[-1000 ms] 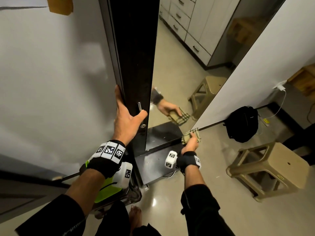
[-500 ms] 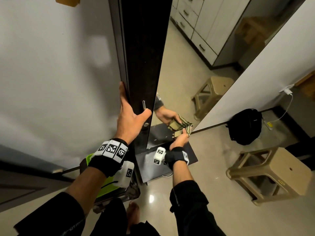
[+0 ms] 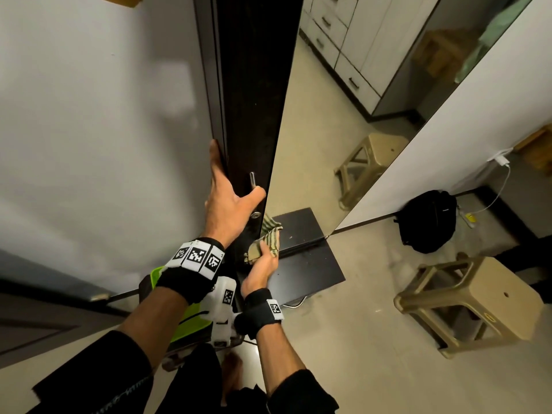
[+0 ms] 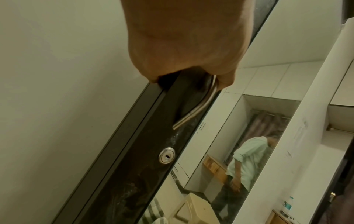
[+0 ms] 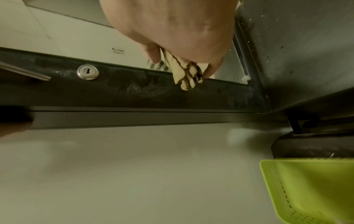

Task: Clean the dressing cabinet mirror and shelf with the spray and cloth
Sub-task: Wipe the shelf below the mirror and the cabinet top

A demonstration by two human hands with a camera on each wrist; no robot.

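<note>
The left hand (image 3: pixel 228 201) holds the edge of the dark cabinet door (image 3: pixel 254 94), its grip narrow around the frame, with the thumb beside the metal handle (image 4: pixel 195 109). Below the handle sits a round lock (image 5: pixel 88 72). The right hand (image 3: pixel 261 268) has its grip closed on the striped cloth (image 3: pixel 267 242), which touches the mirror (image 3: pixel 316 135) at its lower corner, at 5 o'clock from the lock. The dark shelf (image 3: pixel 307 270) lies just under the cloth. The door frame shows white dusty smears. On the beige floor (image 3: pixel 373 369) a stool (image 3: pixel 469 300) stands at 3 o'clock, a black backpack (image 3: pixel 427 221) near the wall, a green basket (image 5: pixel 310 189) at 7 o'clock.
</note>
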